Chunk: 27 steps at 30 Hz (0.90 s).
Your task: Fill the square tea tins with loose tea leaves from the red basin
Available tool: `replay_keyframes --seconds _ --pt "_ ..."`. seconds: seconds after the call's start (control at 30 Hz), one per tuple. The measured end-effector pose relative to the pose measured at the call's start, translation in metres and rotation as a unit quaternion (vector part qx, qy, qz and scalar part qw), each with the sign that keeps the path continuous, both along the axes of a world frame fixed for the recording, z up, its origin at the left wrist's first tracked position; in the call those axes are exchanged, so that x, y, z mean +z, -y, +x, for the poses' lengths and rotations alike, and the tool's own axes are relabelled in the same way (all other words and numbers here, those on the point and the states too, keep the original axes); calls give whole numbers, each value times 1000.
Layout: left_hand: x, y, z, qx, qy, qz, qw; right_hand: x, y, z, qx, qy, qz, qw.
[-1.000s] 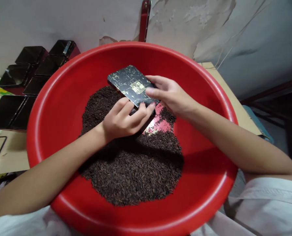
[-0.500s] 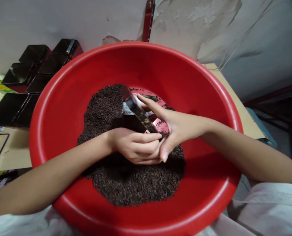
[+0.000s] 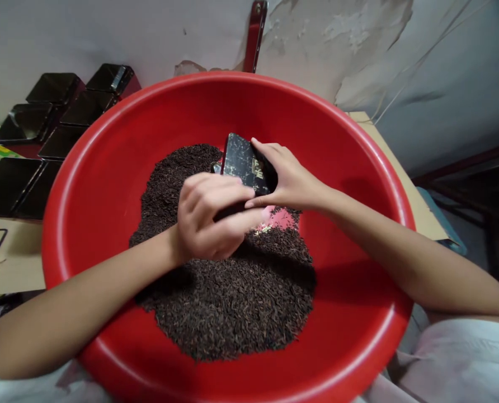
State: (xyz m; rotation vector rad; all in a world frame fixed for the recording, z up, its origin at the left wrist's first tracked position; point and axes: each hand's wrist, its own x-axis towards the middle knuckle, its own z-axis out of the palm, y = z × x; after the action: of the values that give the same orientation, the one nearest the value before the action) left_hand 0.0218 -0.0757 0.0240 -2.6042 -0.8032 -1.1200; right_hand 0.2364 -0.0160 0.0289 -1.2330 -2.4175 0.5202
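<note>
A black lid (image 3: 243, 159) with worn gold marks is tilted up over the middle of the red basin (image 3: 350, 263). My right hand (image 3: 289, 176) grips its right side, thumb at the near edge and fingers along the far edge. My left hand (image 3: 213, 215) closes on the lid's near left edge with bent fingers. Behind the lid, a bit of a metal tin's rim (image 3: 216, 167) shows; the rest of that tin is hidden. Below both hands spreads a heap of dark, dry leaf bits like loose tea (image 3: 232, 308).
Several dark, box-shaped tins (image 3: 10, 182) stand left of the basin on a tan board (image 3: 18, 257). A red bar (image 3: 255, 36) leans on the peeling wall (image 3: 342, 33) behind. Pinkish basin floor (image 3: 281, 218) shows through a gap in the heap.
The lid has turned from edge-on so its flat top faces me. My right hand has moved up and closed on it. My left hand has risen slightly and turned.
</note>
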Motion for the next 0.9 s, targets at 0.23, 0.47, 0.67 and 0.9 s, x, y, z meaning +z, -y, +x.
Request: replay_keyframes --seconds 0.23,0.47,0.67,0.9 --pt "-30 -43 -1 157 280 -285 903 -11 -9 -14 63 72 4 995" --pt "-40 -47 6 109 392 -633 659 -15 5 -17 53 168 3 984" --pt "-39 -44 13 36 462 -676 573 -25 13 -26 14 193 36 980" --pt "-37 -39 16 3 468 -677 568 -37 28 -24 -38 138 55 988"
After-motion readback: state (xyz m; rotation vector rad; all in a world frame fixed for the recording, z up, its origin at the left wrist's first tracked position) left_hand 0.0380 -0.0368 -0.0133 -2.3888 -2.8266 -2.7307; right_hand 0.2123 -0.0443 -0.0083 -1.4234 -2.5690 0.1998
